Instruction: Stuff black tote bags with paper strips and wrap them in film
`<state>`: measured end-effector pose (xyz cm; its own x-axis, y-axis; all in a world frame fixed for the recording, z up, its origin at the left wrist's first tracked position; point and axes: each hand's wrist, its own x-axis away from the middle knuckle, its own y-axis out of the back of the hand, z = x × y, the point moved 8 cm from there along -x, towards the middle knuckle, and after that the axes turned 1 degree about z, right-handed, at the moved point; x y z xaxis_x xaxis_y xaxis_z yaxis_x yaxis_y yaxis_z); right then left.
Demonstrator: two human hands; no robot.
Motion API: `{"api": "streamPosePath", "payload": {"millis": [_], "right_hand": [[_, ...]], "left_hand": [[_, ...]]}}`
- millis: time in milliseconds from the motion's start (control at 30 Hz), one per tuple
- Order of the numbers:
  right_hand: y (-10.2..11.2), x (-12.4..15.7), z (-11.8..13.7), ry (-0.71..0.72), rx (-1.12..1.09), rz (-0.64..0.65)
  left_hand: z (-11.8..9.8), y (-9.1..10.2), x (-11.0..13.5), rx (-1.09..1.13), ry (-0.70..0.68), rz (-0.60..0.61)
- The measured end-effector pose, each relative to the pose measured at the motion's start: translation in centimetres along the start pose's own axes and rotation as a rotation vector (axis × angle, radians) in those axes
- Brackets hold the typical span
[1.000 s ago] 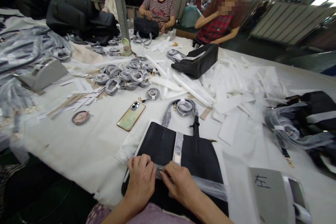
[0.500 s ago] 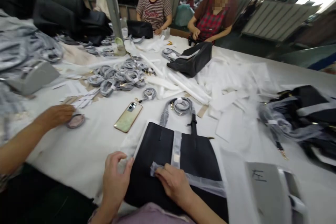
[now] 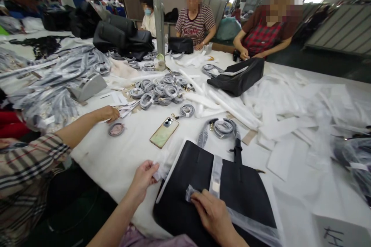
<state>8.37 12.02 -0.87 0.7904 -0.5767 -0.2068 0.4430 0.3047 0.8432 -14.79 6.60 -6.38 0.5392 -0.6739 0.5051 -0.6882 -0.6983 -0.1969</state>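
A black handbag point(image 3: 203, 185) lies flat on the white table point(image 3: 121, 158) right in front of me, with a clear film strip point(image 3: 216, 170) down its middle and another strip point(image 3: 246, 222) across its lower part. My right hand point(image 3: 213, 212) presses the left end of that cross strip onto the bag, fingers closed on it. My left hand point(image 3: 143, 177) is at the bag's left edge and pinches the white foam sheet point(image 3: 162, 164) under it. A wrapped grey shoulder strap point(image 3: 222, 127) lies coiled at the bag's top.
A person's arm in a plaid sleeve point(image 3: 84, 125) reaches in from the left, next to a small round pink item point(image 3: 116, 129). A phone point(image 3: 164, 132) lies near the bag. Coiled grey straps point(image 3: 159, 90), white foam sheets point(image 3: 278, 104), another black bag point(image 3: 237, 77) and three seated people fill the far side.
My left hand left the cross strip, moved left and pinched the white sheet at the bag's edge. My right hand stays on the strip. The neighbour's arm came in from the left.
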Motion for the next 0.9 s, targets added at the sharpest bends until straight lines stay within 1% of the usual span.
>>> {"api": "streamPosePath", "payload": {"millis": [67,167,233,267,300,333,367,433,467,533,600,667,767,833,900], "right_hand": [[-0.2,0.0,-0.1,0.004,0.005,0.001],[-0.3,0.1,-0.3,0.006,0.013,0.008],[-0.3,0.1,-0.3,0.007,0.014,0.005],[-0.3,0.1,-0.2,0.006,0.013,0.002],[-0.3,0.0,-0.2,0.007,0.01,0.001],[-0.3,0.0,-0.2,0.007,0.006,0.002],[-0.2,0.0,-0.2,0.007,0.003,0.004],[-0.2,-0.1,-0.2,0.006,0.001,0.006],[-0.2,-0.1,-0.2,0.008,0.003,0.006],[-0.2,0.0,-0.2,0.011,0.009,0.004],[-0.3,0.1,-0.2,0.017,0.007,0.005],[-0.3,0.1,-0.3,0.016,0.005,0.006],[-0.3,0.2,-0.3,0.017,0.009,0.002],[-0.2,0.2,-0.3,0.017,0.013,0.003],[-0.1,0.2,-0.2,0.008,0.013,0.007]], "left_hand": [[-1.8,1.5,-1.1,0.055,-0.078,-0.059],[-4.2,4.9,-2.1,0.171,-0.205,-0.228],[-4.3,6.8,-1.6,0.25,-0.216,-0.324],[-3.8,7.3,-1.1,0.277,-0.186,-0.342],[-3.0,7.3,-0.4,0.292,-0.134,-0.336],[-1.9,6.8,0.3,0.298,-0.057,-0.304],[-0.6,5.9,1.2,0.3,0.033,-0.249],[1.4,2.9,2.7,0.302,0.171,-0.103],[1.9,1.3,3.2,0.286,0.194,-0.027],[1.7,-1.7,3.3,0.221,0.156,0.094],[1.1,-3.4,2.6,0.142,0.091,0.129],[0.8,-4.0,1.6,0.113,0.06,0.102],[0.2,-3.4,0.3,0.166,0.0,0.021],[-0.3,-3.1,0.1,0.234,-0.041,-0.018],[-0.6,-3.4,0.4,0.302,-0.066,-0.02]]}}
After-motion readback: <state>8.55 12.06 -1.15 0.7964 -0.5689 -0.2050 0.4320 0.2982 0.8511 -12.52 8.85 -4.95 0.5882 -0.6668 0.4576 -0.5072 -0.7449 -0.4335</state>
